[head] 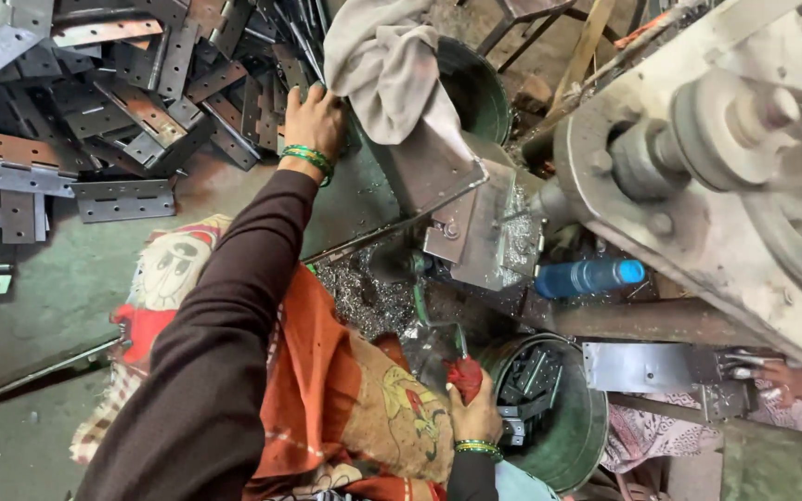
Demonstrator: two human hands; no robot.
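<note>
My left hand point(314, 119), in a long brown sleeve with green bangles at the wrist, reaches out to the edge of a heap of flat metal hinges point(132, 88). Its fingers curl down among the hinges beside a grey cloth point(384, 70), and what they hold is hidden. My right hand point(477, 413), also with green bangles, is closed around a red-wrapped lever handle point(464, 374) close to my lap. The lever rises toward a small metal press block point(480, 232) strewn with metal shavings.
A green bucket point(573, 436) of dark hinges stands by my right hand, another green tub point(475, 88) behind the cloth. A belt-driven machine point(726, 176) fills the right. A blue bottle point(591, 276) lies beneath it. Another person's hand point(782, 376) holds a metal plate point(647, 366).
</note>
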